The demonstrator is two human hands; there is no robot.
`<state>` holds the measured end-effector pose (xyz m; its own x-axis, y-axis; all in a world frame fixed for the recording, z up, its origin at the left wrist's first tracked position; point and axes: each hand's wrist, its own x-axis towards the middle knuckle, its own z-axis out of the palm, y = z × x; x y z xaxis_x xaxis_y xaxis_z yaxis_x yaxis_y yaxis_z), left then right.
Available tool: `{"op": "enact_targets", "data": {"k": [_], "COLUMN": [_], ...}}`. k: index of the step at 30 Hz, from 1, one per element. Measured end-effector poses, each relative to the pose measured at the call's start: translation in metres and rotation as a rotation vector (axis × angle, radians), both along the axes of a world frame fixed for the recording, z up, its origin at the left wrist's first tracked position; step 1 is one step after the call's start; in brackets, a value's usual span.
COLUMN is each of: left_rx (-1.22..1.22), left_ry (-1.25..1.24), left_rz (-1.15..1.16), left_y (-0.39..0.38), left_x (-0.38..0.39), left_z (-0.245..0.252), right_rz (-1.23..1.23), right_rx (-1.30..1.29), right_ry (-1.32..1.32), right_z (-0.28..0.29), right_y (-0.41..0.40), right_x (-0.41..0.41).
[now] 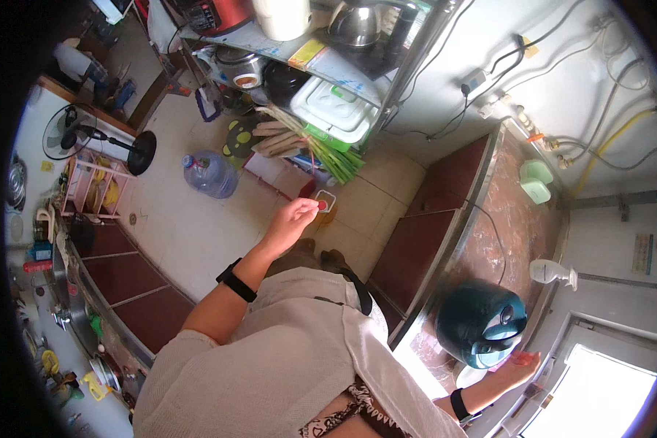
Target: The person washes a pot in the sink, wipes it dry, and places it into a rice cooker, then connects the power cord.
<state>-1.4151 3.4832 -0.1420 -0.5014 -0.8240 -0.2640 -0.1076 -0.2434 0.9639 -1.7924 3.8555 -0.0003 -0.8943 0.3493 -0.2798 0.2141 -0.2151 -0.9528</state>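
Observation:
My left hand, with a black band on the wrist, is over the floor in front of me, thumb and fingers pinched together. At its fingertips shows a small round red cap-like thing, against a white square ring; whether the fingers hold it or only overlap it is unclear. My right hand is at the lower right, beside a dark green countertop appliance with a handle. Its fingers look reddish, and a bit of pink shows near them; what they hold, if anything, cannot be made out.
A large blue water bottle lies on the tiled floor near green onions and a metal shelf. A standing fan and a pink rack are at left. A brown counter holds a light green container.

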Motion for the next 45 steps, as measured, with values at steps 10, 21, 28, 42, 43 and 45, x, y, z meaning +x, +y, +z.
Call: {"op": "enact_targets", "data": {"k": [10,21,28,42,43,45], "left_rx": [0.020,0.059,0.102,0.098,0.089,0.068], "left_ry": [0.031,-0.067,-0.037,-0.045,-0.046,-0.021], "left_rz": [0.119,0.300,0.423,0.781,0.772,0.794], "left_y": [0.022,0.049,0.035,0.001,-0.003,-0.015], "left_x": [0.007,0.048,0.100,0.342,0.357,0.379], "left_z": [-0.005,0.003,0.008,0.010,0.009,0.008], "right_rz": [0.760,1.175,1.306,1.518,1.508,1.602], "right_rx": [-0.058,-0.253,-0.200,-0.240,-0.249,-0.222], "right_ry": [0.359,0.045,0.012,-0.016,-0.011,-0.046], "right_z": [0.024,0.010,0.017,0.018,0.018,0.016], "right_y": [-0.172,-0.236,-0.278,-0.411,-0.420,-0.435], "right_x": [0.090,0.148,0.189,0.382,0.393,0.407]}}
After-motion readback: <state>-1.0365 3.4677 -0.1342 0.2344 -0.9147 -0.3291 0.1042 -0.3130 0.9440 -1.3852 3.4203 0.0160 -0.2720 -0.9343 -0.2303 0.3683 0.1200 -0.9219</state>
